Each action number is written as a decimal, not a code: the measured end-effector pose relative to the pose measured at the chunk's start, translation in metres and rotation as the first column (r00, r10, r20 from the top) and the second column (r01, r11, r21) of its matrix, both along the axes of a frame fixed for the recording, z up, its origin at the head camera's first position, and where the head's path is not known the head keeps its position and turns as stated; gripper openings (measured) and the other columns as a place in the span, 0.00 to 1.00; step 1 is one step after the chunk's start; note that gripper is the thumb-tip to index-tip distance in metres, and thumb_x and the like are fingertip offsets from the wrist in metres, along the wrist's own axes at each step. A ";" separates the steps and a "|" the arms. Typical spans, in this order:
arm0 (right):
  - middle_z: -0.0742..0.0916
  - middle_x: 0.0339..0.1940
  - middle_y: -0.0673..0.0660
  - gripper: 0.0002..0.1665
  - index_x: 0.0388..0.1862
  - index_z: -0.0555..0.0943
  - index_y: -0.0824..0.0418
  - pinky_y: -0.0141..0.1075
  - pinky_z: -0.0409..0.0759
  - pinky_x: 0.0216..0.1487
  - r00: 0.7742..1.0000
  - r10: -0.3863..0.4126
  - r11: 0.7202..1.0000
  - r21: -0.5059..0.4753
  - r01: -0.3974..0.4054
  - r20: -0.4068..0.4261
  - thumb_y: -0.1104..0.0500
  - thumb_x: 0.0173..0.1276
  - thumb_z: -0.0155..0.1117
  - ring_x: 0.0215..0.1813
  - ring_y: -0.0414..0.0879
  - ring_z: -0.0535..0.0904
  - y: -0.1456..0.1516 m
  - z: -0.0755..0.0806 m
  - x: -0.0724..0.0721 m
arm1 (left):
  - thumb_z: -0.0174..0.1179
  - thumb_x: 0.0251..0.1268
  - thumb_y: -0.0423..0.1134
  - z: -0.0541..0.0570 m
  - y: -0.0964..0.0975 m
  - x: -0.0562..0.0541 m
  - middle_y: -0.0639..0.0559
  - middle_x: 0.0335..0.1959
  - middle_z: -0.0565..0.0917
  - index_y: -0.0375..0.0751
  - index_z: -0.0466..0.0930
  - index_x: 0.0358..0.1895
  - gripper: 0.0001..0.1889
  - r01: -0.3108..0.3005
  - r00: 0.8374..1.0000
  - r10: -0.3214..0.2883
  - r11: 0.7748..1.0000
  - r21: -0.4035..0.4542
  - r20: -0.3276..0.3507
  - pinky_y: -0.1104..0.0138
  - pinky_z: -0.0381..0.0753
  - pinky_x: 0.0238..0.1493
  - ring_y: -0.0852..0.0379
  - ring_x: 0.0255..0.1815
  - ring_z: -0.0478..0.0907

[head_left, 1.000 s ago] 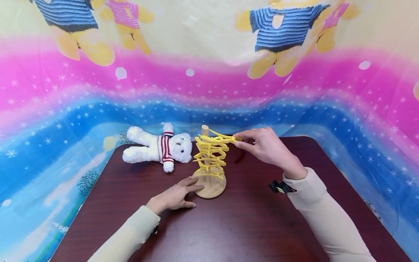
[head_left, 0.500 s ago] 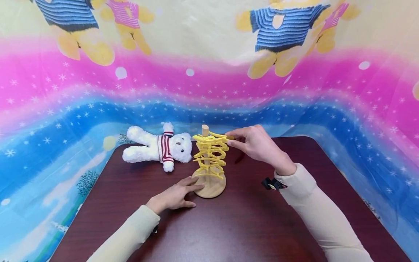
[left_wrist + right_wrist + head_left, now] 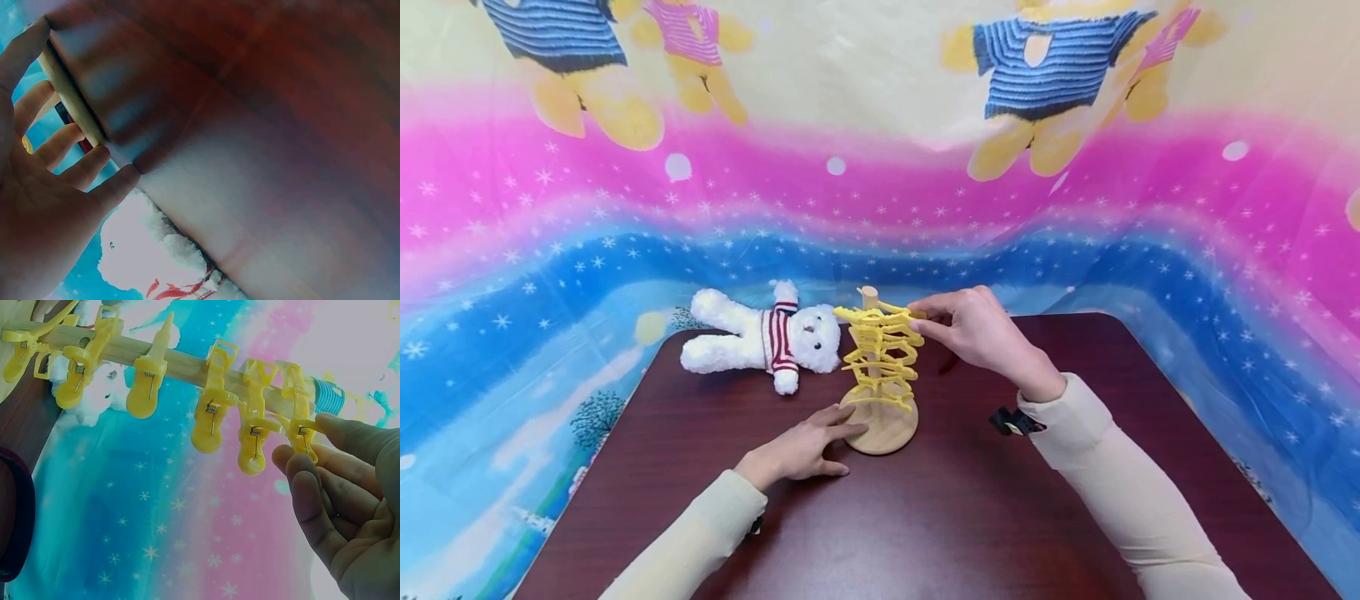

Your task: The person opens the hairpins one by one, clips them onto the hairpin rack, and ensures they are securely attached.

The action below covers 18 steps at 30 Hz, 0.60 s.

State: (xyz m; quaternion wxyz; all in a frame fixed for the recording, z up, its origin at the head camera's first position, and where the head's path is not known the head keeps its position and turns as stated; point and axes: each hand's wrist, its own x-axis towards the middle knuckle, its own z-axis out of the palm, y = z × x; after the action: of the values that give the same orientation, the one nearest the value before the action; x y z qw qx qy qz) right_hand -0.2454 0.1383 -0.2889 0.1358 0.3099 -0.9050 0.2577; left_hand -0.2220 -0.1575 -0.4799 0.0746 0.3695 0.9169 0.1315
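Note:
A wooden post (image 3: 870, 297) stands upright on a round wooden base (image 3: 886, 437), with several yellow plastic spring clips clamped along it. My right hand (image 3: 976, 333) pinches the handles of the topmost spring clip (image 3: 300, 406) between thumb and fingertips. In the right wrist view this clip's jaws lie at the post's upper end, close beside another yellow clip (image 3: 253, 425). My left hand (image 3: 797, 450) rests with fingers spread, fingertips on the near left part of the base; the left wrist view shows its fingers extended along the base edge (image 3: 72, 94).
A white teddy bear (image 3: 816, 337) in a red-striped sweater lies left of the post on the dark brown table (image 3: 880, 525). A dark curved band (image 3: 28, 512) shows at the right wrist view's left edge. A printed cloth (image 3: 880, 192) hangs behind the table.
My right hand has moved left toward the post, bringing the pinched clip from beside it to its upper end. My left hand and the teddy bear have stayed in place.

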 end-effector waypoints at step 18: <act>0.87 0.34 0.48 0.20 0.59 0.84 0.50 0.37 0.79 0.37 0.999 -0.030 0.999 0.025 0.029 0.041 0.48 0.70 0.66 0.34 0.41 0.81 0.001 0.001 -0.011 | 0.69 0.62 0.51 0.001 0.000 0.001 0.39 0.78 0.61 0.52 0.70 0.72 0.35 0.004 1.000 -0.004 1.000 0.010 -0.016 0.48 0.66 0.74 0.38 0.79 0.57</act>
State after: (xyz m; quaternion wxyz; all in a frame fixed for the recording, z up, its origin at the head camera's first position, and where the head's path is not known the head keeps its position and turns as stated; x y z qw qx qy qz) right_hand -0.2561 0.1396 -0.2881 0.1171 0.2928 -0.9152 0.2510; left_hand -0.2214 -0.1576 -0.4791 0.0656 0.3726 0.9161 0.1330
